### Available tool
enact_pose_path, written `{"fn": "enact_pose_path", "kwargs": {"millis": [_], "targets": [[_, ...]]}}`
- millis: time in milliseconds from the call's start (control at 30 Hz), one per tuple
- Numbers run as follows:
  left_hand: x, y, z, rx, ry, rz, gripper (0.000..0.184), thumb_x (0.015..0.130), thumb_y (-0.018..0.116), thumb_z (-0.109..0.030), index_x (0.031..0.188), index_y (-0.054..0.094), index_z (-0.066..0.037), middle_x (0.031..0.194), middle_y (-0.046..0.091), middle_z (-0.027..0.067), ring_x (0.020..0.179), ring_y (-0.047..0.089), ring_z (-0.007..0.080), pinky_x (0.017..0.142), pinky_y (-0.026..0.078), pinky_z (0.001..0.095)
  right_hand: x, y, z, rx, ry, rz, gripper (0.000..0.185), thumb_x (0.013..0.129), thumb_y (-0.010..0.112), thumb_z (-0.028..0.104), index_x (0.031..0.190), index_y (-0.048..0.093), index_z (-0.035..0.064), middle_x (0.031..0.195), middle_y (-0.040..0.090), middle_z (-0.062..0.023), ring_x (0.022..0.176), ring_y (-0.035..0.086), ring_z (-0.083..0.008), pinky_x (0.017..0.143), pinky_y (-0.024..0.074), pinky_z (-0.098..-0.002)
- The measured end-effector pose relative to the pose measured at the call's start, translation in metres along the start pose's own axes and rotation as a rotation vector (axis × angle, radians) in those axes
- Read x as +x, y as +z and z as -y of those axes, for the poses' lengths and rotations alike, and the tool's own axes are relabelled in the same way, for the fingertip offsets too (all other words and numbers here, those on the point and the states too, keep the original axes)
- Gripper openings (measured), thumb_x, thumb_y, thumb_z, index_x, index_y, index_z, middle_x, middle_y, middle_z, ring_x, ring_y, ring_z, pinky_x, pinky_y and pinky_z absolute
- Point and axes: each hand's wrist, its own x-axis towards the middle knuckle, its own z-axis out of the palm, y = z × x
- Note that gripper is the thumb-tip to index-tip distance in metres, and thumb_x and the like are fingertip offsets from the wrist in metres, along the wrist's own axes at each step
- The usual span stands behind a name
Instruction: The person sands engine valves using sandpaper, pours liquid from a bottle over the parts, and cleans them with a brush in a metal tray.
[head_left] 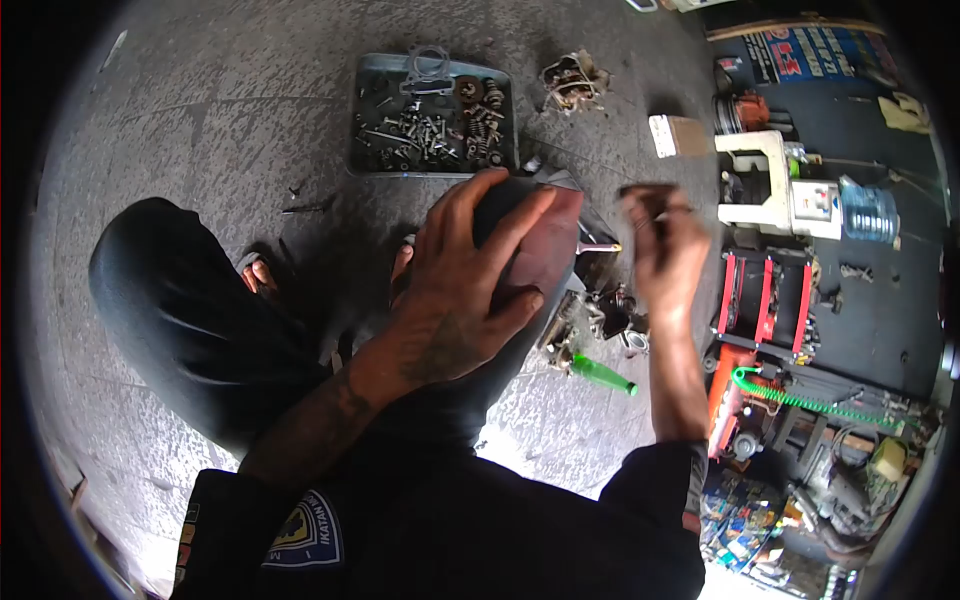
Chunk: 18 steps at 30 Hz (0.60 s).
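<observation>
My left hand [460,275] rests on my raised right knee, its fingers spread over a reddish-brown patch [545,250] on the dark cloth. To the right of the knee my right hand [668,235] is lifted, smeared by motion, with its fingers curled; whether it holds anything cannot be made out. Between that hand and the knee, a thin tool with a yellowish tip [600,247] shows. Below it on the floor lie metal engine parts [610,315] and a green bottle [603,374].
Ahead is a tray [352,130] of bolts and springs, with an engine part [575,82] beside it. A small box [680,136], a white stool [752,213], a water bottle [868,213], a red rack [768,300] and a green coiled hose [800,400] stand at right.
</observation>
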Motion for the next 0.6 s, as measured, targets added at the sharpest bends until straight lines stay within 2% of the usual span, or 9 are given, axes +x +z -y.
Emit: {"fn": "enact_pose_path", "kwargs": {"millis": [33, 100, 133, 167, 200, 267, 367, 467, 600], "targets": [[-0.003, 0.001, -0.003, 0.003, 0.021, -0.002, 0.077, 0.078, 0.071, -0.023, 0.146, 0.035, -0.015, 0.145, 0.024, 0.0233, 0.135, 0.024, 0.0423, 0.112, 0.021, 0.0506, 0.012, -0.002, -0.005, 0.061, 0.127, -0.169, 0.010, 0.085, 0.057, -0.006, 0.090, 0.064, -0.0013, 0.085, 0.062, -0.0106, 0.070, 0.062, -0.0203, 0.065, 0.0514, -0.0284], [-0.003, 0.003, 0.000, 0.040, 0.000, -0.020, 0.080, 0.077, 0.071, -0.021, 0.147, 0.034, -0.019, 0.143, 0.028, 0.0214, 0.134, 0.026, 0.0406, 0.111, 0.023, 0.0521, 0.002, -0.007, 0.012, 0.238, 0.069, -0.414, 0.007, 0.087, 0.058, -0.004, 0.092, 0.062, -0.0026, 0.089, 0.063, -0.0107, 0.067, 0.060, -0.0171, 0.069, 0.0516, -0.0294], [-0.001, 0.001, -0.001, 0.025, 0.006, -0.017, 0.079, 0.077, 0.072, -0.024, 0.146, 0.035, -0.017, 0.143, 0.027, 0.0217, 0.134, 0.026, 0.0413, 0.111, 0.022, 0.0520, -0.013, -0.008, 0.025, 0.454, 0.231, -0.532, 0.012, 0.084, 0.064, -0.001, 0.095, 0.059, -0.0020, 0.092, 0.062, -0.0120, 0.063, 0.057, -0.0144, 0.062, 0.0502, -0.0275], [-0.001, 0.001, -0.001, 0.020, 0.048, -0.003, 0.079, 0.077, 0.072, -0.024, 0.146, 0.035, -0.017, 0.143, 0.027, 0.0217, 0.134, 0.026, 0.0413, 0.111, 0.022, 0.0520, -0.018, -0.004, 0.038, 0.793, 0.219, -0.638, 0.018, 0.086, 0.066, 0.004, 0.098, 0.053, 0.0001, 0.088, 0.059, -0.0121, 0.058, 0.054, -0.0132, 0.053, 0.0470, -0.0256], [0.000, 0.001, 0.001, 0.015, 0.053, -0.016, 0.078, 0.077, 0.072, -0.025, 0.146, 0.035, -0.016, 0.144, 0.027, 0.0225, 0.134, 0.026, 0.0417, 0.111, 0.022, 0.0518, -0.013, 0.004, 0.050, 0.951, 0.084, -0.780, 0.022, 0.087, 0.067, 0.009, 0.099, 0.050, 0.0017, 0.080, 0.055, -0.0098, 0.050, 0.050, -0.0116, 0.043, 0.0409, -0.0240], [-0.001, 0.002, 0.002, 0.011, 0.065, -0.020, 0.077, 0.078, 0.072, -0.026, 0.145, 0.037, -0.013, 0.144, 0.027, 0.0250, 0.134, 0.025, 0.0427, 0.111, 0.022, 0.0513, -0.020, 0.012, 0.066, 1.328, 0.063, -0.889, 0.023, 0.090, 0.066, 0.013, 0.099, 0.048, 0.0027, 0.078, 0.051, -0.0105, 0.044, 0.047, -0.0122, 0.031, 0.0329, -0.0196], [-0.001, 0.000, -0.001, 0.005, 0.062, -0.011, 0.078, 0.078, 0.074, -0.022, 0.145, 0.036, -0.010, 0.146, 0.023, 0.0240, 0.136, 0.024, 0.0398, 0.112, 0.022, 0.0491, -0.023, 0.018, 0.093, 1.785, 0.004, -1.074, 0.026, 0.089, 0.067, 0.010, 0.102, 0.045, 0.0058, 0.080, 0.046, -0.0063, 0.054, 0.045, -0.0116, 0.032, 0.0360, -0.0188], [-0.002, 0.000, -0.003, 0.021, 0.061, 0.004, 0.078, 0.078, 0.072, -0.019, 0.146, 0.034, -0.010, 0.147, 0.023, 0.0230, 0.137, 0.023, 0.0386, 0.113, 0.022, 0.0487, -0.026, 0.023, 0.099, 1.892, -0.094, -1.130, 0.025, 0.089, 0.066, 0.009, 0.104, 0.047, 0.0064, 0.081, 0.046, -0.0044, 0.056, 0.045, -0.0112, 0.037, 0.0388, -0.0180], [-0.003, 0.001, -0.004, 0.022, 0.032, 0.006, 0.078, 0.078, 0.071, -0.014, 0.147, 0.033, -0.011, 0.148, 0.021, 0.0224, 0.138, 0.022, 0.0383, 0.113, 0.022, 0.0496, -0.029, 0.023, 0.099, 1.899, -0.117, -1.127, 0.025, 0.090, 0.066, 0.010, 0.106, 0.047, 0.0078, 0.081, 0.046, -0.0035, 0.056, 0.045, -0.0099, 0.037, 0.0381, -0.0175]]}}
